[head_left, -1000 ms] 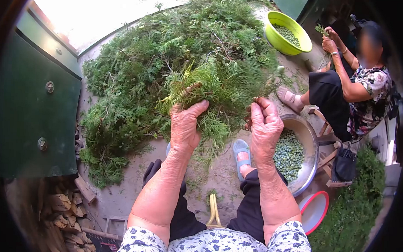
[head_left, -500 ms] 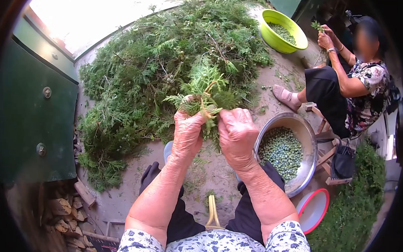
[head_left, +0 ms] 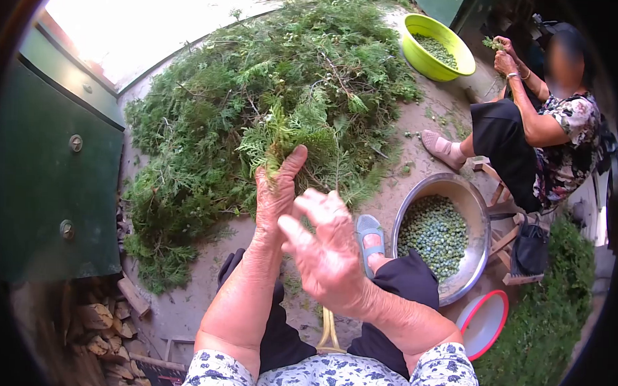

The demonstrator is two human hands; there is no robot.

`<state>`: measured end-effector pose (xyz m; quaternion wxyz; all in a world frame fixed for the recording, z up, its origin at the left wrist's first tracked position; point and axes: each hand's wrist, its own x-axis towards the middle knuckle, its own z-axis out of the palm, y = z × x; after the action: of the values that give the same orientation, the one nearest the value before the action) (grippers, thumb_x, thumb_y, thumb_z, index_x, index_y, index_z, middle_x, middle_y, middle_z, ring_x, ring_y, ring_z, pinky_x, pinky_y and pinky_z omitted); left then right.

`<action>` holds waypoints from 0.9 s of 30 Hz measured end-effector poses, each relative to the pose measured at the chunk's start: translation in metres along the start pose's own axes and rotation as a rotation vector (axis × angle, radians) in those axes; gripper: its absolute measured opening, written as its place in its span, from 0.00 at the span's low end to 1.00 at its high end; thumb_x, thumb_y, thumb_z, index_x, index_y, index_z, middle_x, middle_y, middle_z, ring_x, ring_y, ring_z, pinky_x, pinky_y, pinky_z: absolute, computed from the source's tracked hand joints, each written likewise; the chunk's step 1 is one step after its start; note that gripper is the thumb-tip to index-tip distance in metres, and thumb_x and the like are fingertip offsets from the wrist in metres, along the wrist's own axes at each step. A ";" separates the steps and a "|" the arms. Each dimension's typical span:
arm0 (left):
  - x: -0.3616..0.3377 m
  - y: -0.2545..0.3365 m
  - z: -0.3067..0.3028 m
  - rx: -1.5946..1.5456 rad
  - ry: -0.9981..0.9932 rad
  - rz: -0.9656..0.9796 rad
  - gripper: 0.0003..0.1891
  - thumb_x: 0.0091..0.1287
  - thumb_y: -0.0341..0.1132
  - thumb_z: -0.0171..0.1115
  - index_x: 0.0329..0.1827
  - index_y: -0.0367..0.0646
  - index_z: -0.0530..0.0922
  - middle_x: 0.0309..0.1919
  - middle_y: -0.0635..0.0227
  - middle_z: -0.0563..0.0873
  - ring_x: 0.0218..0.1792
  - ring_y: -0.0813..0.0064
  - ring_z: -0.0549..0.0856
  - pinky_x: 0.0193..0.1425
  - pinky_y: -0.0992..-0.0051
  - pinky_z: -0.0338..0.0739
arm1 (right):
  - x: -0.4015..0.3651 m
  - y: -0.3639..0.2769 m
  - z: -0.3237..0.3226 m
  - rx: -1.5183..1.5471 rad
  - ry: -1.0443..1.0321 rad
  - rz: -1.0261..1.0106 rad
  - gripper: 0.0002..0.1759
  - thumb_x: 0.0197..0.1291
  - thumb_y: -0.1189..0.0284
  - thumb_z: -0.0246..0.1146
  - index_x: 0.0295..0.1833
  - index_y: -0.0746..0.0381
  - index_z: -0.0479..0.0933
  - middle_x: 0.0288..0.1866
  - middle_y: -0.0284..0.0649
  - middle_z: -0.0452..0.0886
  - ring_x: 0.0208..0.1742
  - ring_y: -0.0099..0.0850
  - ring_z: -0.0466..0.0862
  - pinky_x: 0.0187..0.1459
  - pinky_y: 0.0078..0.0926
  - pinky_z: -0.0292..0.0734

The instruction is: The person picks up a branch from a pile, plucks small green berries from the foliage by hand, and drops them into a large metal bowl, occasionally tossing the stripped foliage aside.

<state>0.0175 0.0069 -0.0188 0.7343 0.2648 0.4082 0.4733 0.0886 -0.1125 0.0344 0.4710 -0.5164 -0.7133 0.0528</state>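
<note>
One heap of green branches [head_left: 209, 121], one held sprig bundle [head_left: 290, 134], and three basins: one green basin [head_left: 422, 61] far right, one steel basin [head_left: 460, 188] near right, one red-rimmed basin [head_left: 483, 325] nearest.

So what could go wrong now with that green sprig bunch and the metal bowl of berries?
Only the left hand grips the leafy green sprig bunch; the right hand is open and off it, so sprigs might slip loose. The round steel bowl of green berries sits beside the blue-shod foot, so a shift of the leg could tip it.

The sprig [head_left: 290, 134] hides fingertips of the left hand [head_left: 276, 192].
</note>
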 end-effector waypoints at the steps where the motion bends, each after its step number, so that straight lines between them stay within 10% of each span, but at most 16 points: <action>1: 0.005 -0.002 -0.003 -0.116 -0.053 -0.058 0.10 0.62 0.32 0.63 0.46 0.42 0.78 0.39 0.65 0.85 0.36 0.71 0.85 0.37 0.71 0.83 | -0.001 -0.002 -0.002 0.001 0.002 0.000 0.18 0.52 0.78 0.63 0.51 0.66 0.76 0.51 0.52 0.74 0.54 0.48 0.74 0.56 0.43 0.68; 7: -0.013 0.013 0.009 -0.147 -0.242 -0.168 0.14 0.61 0.27 0.61 0.51 0.39 0.77 0.42 0.63 0.84 0.40 0.71 0.84 0.45 0.71 0.81 | 0.021 0.024 -0.025 0.289 0.263 0.374 0.11 0.53 0.84 0.61 0.43 0.66 0.77 0.42 0.41 0.79 0.43 0.34 0.80 0.45 0.27 0.75; 15: -0.022 0.011 0.010 0.014 -0.263 -0.215 0.17 0.55 0.24 0.63 0.49 0.40 0.78 0.38 0.69 0.84 0.37 0.75 0.83 0.43 0.74 0.79 | 0.033 0.065 -0.019 0.045 0.111 0.116 0.05 0.55 0.78 0.64 0.39 0.65 0.80 0.35 0.41 0.82 0.41 0.31 0.81 0.45 0.25 0.74; 18: -0.027 0.013 0.012 0.087 -0.282 -0.267 0.17 0.54 0.24 0.63 0.49 0.41 0.78 0.39 0.69 0.84 0.38 0.76 0.83 0.43 0.74 0.78 | 0.029 0.061 -0.020 0.328 0.157 0.541 0.06 0.59 0.76 0.62 0.40 0.66 0.79 0.29 0.37 0.81 0.29 0.19 0.78 0.30 0.16 0.73; 19: -0.029 0.014 0.012 0.141 -0.268 -0.284 0.17 0.54 0.25 0.63 0.49 0.41 0.78 0.39 0.69 0.84 0.38 0.76 0.83 0.44 0.74 0.78 | 0.030 0.064 -0.019 0.296 0.231 0.550 0.05 0.55 0.79 0.63 0.38 0.66 0.79 0.32 0.42 0.81 0.33 0.31 0.82 0.35 0.24 0.75; 27: -0.030 0.016 0.011 0.252 -0.343 -0.338 0.20 0.55 0.26 0.63 0.52 0.42 0.75 0.40 0.68 0.83 0.40 0.76 0.82 0.43 0.75 0.77 | 0.036 0.076 -0.013 0.203 0.038 0.404 0.10 0.48 0.81 0.65 0.40 0.67 0.78 0.34 0.43 0.77 0.35 0.34 0.80 0.38 0.28 0.75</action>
<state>0.0124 -0.0140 0.0098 0.8225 0.3586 0.3720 0.2378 0.1488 -0.0549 0.0209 0.5138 -0.5996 -0.5774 0.2075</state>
